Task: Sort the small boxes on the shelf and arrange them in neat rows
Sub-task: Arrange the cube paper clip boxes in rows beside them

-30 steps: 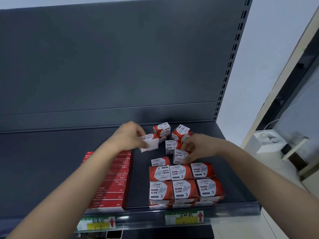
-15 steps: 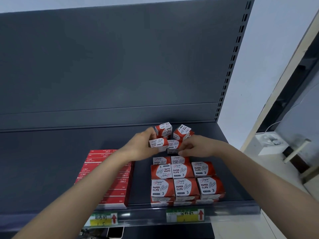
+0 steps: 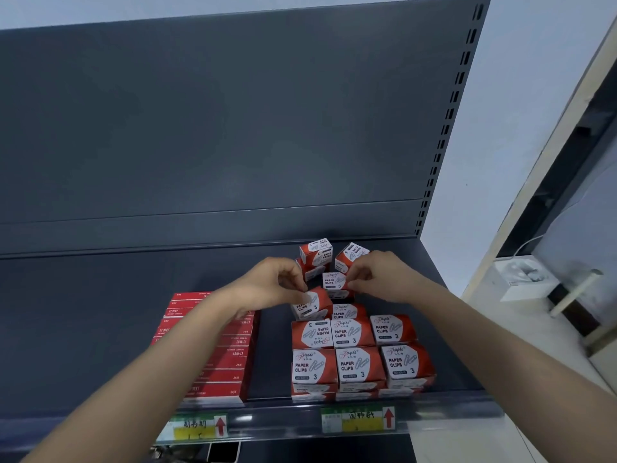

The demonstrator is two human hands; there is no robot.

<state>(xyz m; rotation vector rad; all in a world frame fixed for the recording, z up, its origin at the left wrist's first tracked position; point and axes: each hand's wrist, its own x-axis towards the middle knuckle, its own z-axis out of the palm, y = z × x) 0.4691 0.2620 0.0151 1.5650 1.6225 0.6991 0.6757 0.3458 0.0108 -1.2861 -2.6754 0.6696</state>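
Small red-and-white paper clip boxes stand in rows [image 3: 354, 362] on the dark shelf [image 3: 100, 329], right of centre. My left hand [image 3: 270, 284] grips one paper clip box [image 3: 312, 304], tilted, at the back left of the rows. My right hand [image 3: 377, 275] pinches another paper clip box [image 3: 335, 281] just behind it. Two loose boxes [image 3: 317, 250] lie askew farther back, one partly hidden by my right hand.
A stack of flat red staple boxes [image 3: 217, 355] fills the shelf left of the rows. Price labels [image 3: 357, 419] hang on the shelf's front rail. The shelf's back panel [image 3: 233, 128] rises behind. A white object [image 3: 521, 279] sits on the floor at right.
My left hand has brought its box down and right onto the back left of the rows. My right hand has shifted back to the box behind it.
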